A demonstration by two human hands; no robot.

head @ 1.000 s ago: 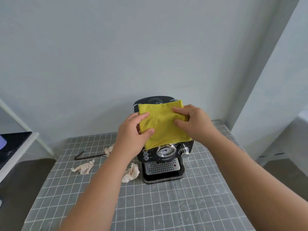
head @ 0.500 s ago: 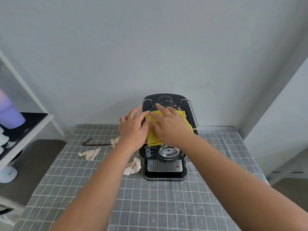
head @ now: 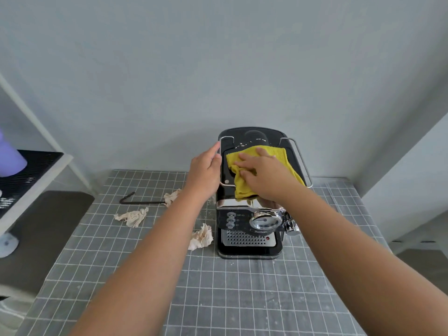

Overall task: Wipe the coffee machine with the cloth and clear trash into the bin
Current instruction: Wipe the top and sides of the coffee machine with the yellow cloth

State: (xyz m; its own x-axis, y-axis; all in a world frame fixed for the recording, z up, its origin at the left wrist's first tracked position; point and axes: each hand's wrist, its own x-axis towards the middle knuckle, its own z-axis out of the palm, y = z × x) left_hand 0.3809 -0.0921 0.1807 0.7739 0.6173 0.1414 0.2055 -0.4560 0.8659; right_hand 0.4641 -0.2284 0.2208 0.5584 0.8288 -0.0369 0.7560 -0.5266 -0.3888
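Observation:
A black and chrome coffee machine (head: 249,229) stands on the grey checked tablecloth (head: 218,299), near the wall. A yellow cloth (head: 242,187) lies bunched on the machine's top. My right hand (head: 264,175) presses flat on the cloth with straight fingers. My left hand (head: 206,170) rests against the machine's left side by the chrome rail, fingers straight. Three crumpled beige paper scraps lie left of the machine: one (head: 201,237) at its base, one (head: 133,217) farther left, one (head: 171,196) behind my left forearm.
A dark bent metal rod (head: 135,201) lies on the tablecloth behind the scraps. A white shelf (head: 31,187) with a black mat and a purple cup (head: 9,158) stands at the left. A dark seat (head: 48,234) sits below it. No bin is in view.
The cloth went from spread over the front to bunched on top. My right hand slid it toward the back, and my left hand moved off the cloth to the machine's left side.

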